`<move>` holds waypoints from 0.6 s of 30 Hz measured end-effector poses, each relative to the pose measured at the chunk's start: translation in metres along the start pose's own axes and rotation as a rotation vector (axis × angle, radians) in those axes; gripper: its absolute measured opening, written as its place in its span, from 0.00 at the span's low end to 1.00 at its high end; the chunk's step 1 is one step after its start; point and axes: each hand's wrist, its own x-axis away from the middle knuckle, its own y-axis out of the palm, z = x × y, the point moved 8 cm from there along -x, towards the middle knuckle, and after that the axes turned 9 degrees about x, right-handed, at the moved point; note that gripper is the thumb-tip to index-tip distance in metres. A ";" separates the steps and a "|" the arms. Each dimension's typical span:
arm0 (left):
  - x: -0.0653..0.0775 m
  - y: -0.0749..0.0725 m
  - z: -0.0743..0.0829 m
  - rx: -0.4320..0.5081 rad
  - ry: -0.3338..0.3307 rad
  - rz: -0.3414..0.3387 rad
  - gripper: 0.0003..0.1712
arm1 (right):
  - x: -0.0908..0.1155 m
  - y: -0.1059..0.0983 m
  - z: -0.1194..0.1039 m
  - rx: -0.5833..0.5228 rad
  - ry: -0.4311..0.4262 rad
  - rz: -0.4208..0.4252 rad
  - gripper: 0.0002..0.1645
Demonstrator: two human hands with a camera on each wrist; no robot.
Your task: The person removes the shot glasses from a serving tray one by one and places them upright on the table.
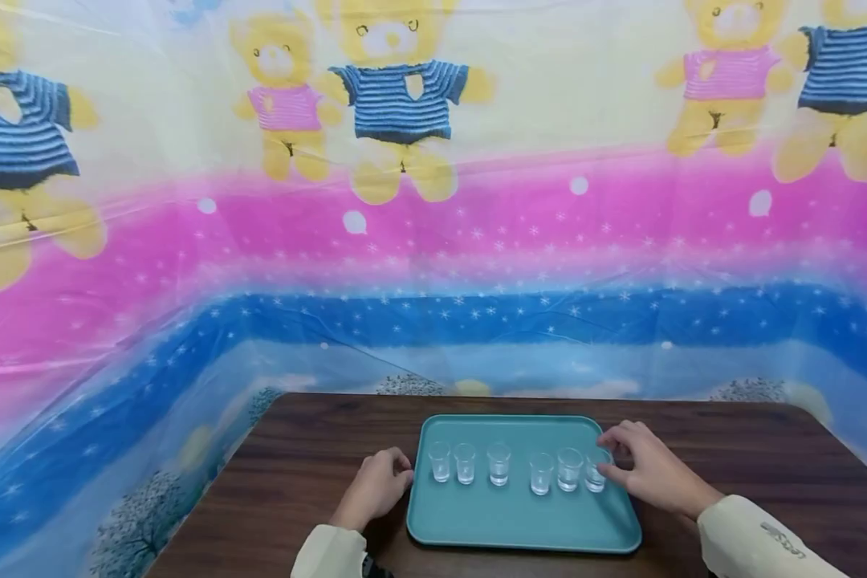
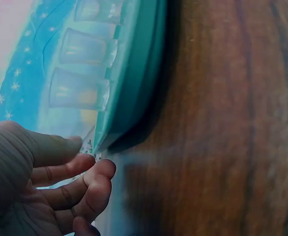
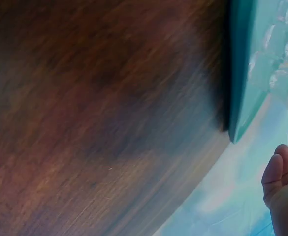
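Several small clear shot glasses stand upright in a row on a teal tray (image 1: 506, 526). At the right end of the row, my right hand (image 1: 650, 470) has thumb and fingers around the rightmost shot glass (image 1: 594, 480), which is partly covered by the thumb. In the right wrist view only part of that hand (image 3: 284, 167) shows at the edge. My left hand (image 1: 379, 486) is beside the tray's left rim, its fingers loosely curled with nothing in them. The left wrist view shows its fingertips close to the rim, near the leftmost glass (image 2: 77, 91); contact is unclear.
A dark wooden table (image 1: 332, 425) carries the tray near its front. Behind and beside it hangs a printed cloth (image 1: 433, 241) with bears and snowflakes. The other glasses, such as the third from the left (image 1: 498, 466), stand between the two hands.
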 end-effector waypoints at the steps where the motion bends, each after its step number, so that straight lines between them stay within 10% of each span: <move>1: -0.001 0.001 -0.001 -0.007 -0.003 -0.001 0.03 | 0.000 0.000 0.000 0.001 -0.001 -0.002 0.18; 18: -0.003 0.011 -0.003 0.021 -0.016 -0.017 0.02 | -0.012 -0.012 0.010 -0.030 0.016 0.042 0.18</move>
